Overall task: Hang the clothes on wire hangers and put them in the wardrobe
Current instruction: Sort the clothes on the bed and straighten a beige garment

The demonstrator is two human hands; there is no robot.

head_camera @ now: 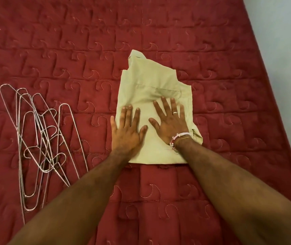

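Both hands, left hand (pixel 126 134) and right hand (pixel 170 123), fingers spread flat, are pressing a folded pale-green cotton garment (pixel 151 89) at frame centre on the red quilted bed (pixel 229 85); tangled wire hangers (pixel 42 138) are lying at left.

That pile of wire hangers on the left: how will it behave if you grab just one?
The wire hangers lie crossed, hooks threaded through neighbouring loops, so lifting one will probably drag others along. The thin wire looks light and likely springy rather than rigid. On the quilted red bedspread, a push would probably shift the pile as a tangle.

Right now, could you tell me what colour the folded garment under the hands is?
Pale yellowish-beige, seen in the head view: the folded garment.
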